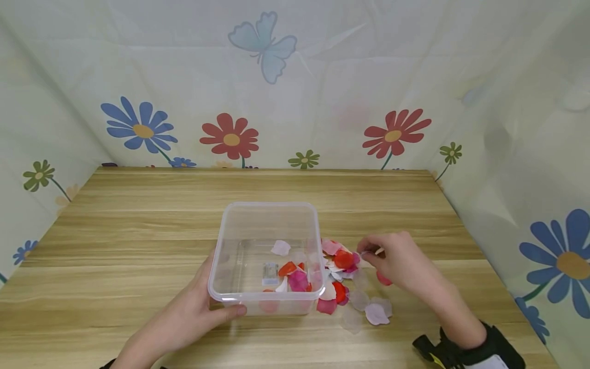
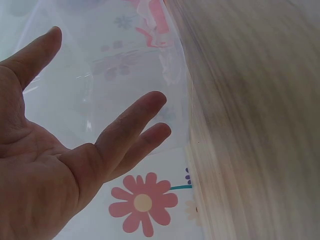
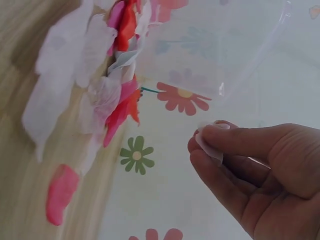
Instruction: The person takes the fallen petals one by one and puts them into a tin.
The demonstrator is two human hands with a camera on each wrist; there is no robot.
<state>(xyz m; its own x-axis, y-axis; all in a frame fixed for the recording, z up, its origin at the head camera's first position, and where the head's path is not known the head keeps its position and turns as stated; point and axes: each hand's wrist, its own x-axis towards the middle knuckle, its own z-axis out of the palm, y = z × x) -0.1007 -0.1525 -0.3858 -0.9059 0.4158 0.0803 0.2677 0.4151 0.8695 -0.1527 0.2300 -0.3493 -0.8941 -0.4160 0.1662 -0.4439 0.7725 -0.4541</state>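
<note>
A clear plastic box (image 1: pixel 266 297) stands on the table with several petals inside, among them a magenta petal (image 1: pixel 298 281) and a pale petal (image 1: pixel 280 248). My left hand (image 1: pixel 195 302) rests against its left front corner, thumb on the front wall. In the left wrist view its fingers (image 2: pixel 131 120) are spread and fairly straight along the plastic. To the right of the box lies a loose pile of red, pink, white and lilac petals (image 1: pixel 343 259). At the pile's right side, my right hand (image 1: pixel 401 261) pinches a pale petal (image 3: pixel 212 147) between thumb and fingers.
A lilac petal (image 1: pixel 377 313) and several translucent ones lie in front of the pile. One pink petal (image 1: pixel 383 278) sits apart under the right hand. Flower-printed cloth (image 1: pixel 322 77) hangs behind and at both sides of the wooden table (image 1: pixel 138 215).
</note>
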